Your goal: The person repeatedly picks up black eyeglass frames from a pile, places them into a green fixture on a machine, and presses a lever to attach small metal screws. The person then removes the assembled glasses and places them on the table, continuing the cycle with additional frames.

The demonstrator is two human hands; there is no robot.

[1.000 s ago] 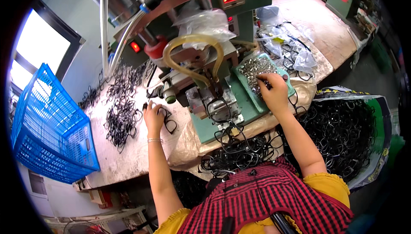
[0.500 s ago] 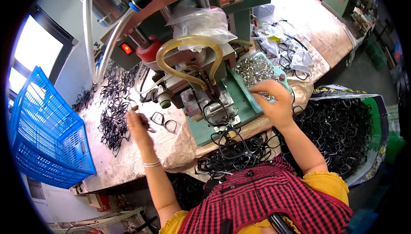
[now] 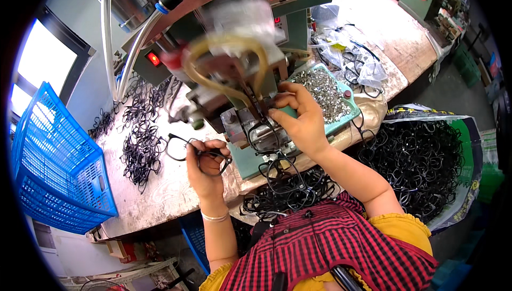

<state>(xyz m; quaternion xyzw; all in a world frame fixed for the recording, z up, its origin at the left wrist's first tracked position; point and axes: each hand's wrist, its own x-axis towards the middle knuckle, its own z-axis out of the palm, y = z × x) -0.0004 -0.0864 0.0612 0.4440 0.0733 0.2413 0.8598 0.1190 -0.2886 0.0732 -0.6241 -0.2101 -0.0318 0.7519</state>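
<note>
In the head view, the left hand is lifted just above the pale, worn worktop, its fingers curled and pinching a black plastic spectacle front by the right-hand rim, so the frame sticks out to the left of the hand. The right hand reaches up to the green bench machine; its fingertips are pressed together at the machine's small metal fixture, where a second black spectacle front lies on the green base plate. Whether those fingertips pinch a small part cannot be told. Just behind the right hand sits a teal tray of small silver metal parts. A heap of loose black frames lies on the worktop left of the machine, with more black frames piled in an open sack at the person's right. A blue plastic lattice crate stands at the far left.
</note>
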